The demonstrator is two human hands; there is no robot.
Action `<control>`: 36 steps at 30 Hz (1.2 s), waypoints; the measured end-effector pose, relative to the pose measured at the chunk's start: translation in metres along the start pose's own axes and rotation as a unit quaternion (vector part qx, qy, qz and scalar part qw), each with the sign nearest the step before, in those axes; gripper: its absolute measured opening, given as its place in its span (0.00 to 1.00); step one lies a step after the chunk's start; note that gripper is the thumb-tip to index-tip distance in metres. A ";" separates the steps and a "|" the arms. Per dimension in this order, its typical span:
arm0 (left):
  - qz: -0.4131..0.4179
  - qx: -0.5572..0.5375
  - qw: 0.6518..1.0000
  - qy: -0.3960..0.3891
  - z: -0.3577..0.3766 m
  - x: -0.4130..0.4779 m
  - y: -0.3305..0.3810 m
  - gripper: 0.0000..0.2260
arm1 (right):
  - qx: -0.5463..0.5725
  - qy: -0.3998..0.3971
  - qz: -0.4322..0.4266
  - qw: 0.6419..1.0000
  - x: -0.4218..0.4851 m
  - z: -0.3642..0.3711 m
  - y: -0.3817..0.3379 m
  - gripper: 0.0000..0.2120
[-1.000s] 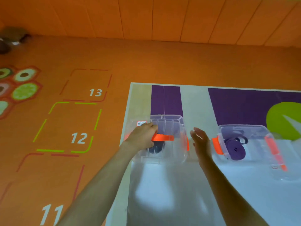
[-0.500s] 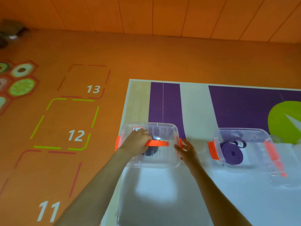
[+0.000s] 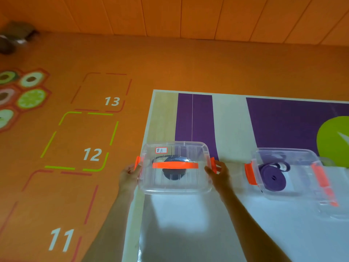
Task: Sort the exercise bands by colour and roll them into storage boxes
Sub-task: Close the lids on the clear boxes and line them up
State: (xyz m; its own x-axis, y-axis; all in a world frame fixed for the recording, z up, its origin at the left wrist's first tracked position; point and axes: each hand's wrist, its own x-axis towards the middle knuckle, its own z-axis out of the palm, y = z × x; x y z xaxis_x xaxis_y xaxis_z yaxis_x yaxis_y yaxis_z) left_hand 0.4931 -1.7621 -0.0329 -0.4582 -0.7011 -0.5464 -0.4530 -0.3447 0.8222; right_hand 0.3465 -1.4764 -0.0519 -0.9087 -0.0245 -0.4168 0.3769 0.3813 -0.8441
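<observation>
Clear plastic storage box (image 3: 170,191) with orange carry handle (image 3: 175,165) across the lid sits at the left edge of the white-and-purple printed bench (image 3: 188,224), held between your two hands. Left hand (image 3: 129,176) clasps the left end at the orange side clip (image 3: 137,162). Right hand (image 3: 219,173) clasps the right end at the other orange clip (image 3: 213,164). Both grips are closed on the box, fingers curled round its ends. Inside is one dark rolled exercise band (image 3: 174,175), seen through the lid. A small red-bordered label (image 3: 161,150) is on the lid's far left corner.

Handling, as a judgement: the box is likely light, with stiff but thin walls, smooth and a bit slippery. The roll inside is soft and can slide or uncoil if you tilt. Keep it level. Take hold at the two ends as now, or by the handle. Cannot tell whether the clips are latched.

Around: a second clear plastic box (image 3: 289,193) stands well apart to the right, holding a purple rolled band (image 3: 272,177); its orange clip (image 3: 250,173) faces your right hand. Blurred clear plastic with an orange strip on its right side may be its lid, cannot tell. Orange floor with numbered squares (image 3: 90,154) lies just past the bench edge on the left, so the box has little margin that side. Nothing stands between the two boxes.
</observation>
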 end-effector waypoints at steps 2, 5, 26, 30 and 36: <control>0.048 -0.018 0.998 0.037 0.000 0.000 -0.002 0.06 | -0.012 0.037 -0.020 0.999 -0.003 0.005 -0.002 0.23; 0.091 0.008 0.994 0.054 0.006 -0.007 -0.005 0.07 | -0.072 0.094 -0.078 0.990 -0.010 0.015 0.002 0.20; 0.274 0.366 0.885 0.082 0.009 -0.033 0.004 0.13 | -0.195 0.113 -0.198 0.954 -0.045 0.017 -0.004 0.16; 0.363 0.449 0.815 0.050 0.020 -0.058 0.008 0.21 | -0.235 0.034 -0.220 0.946 -0.070 -0.044 -0.010 0.17; 0.523 0.465 0.709 -0.083 0.100 -0.179 -0.011 0.16 | -0.266 0.041 -0.225 0.936 -0.116 -0.186 0.029 0.10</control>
State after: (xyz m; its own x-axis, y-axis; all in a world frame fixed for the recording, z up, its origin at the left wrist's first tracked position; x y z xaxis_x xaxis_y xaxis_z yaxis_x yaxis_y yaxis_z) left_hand 0.5033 -1.5700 0.0402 -0.9646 -0.1589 0.2103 -0.0713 0.9254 0.3723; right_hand 0.4295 -1.2905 0.0351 -0.9728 -0.2312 -0.0131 -0.1711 0.7559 -0.6320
